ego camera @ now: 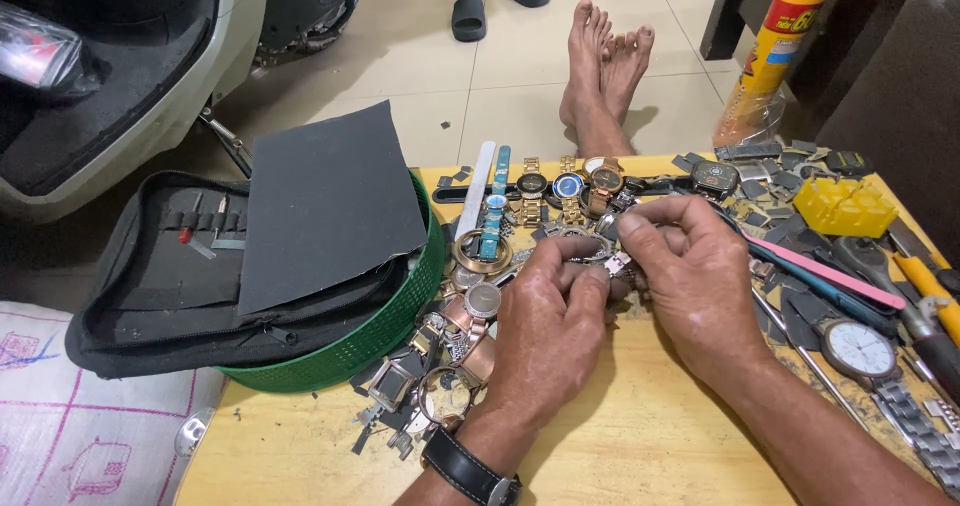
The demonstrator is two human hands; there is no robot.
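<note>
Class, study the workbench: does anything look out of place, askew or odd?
Yes. A dark sanding sheet lies tilted over an open tool case, which itself sits askew on a green basket overhanging the table edge. Loose watch parts are scattered near the left hand.

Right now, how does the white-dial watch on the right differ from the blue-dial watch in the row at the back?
The white-dial watch has a large pale face and lies alone near the tools; the blue-dial watch looks smaller, dark-faced, on a gold bracelet, lined up among other watches. Both lie face up on the yellow table, untouched by either hand.
</note>
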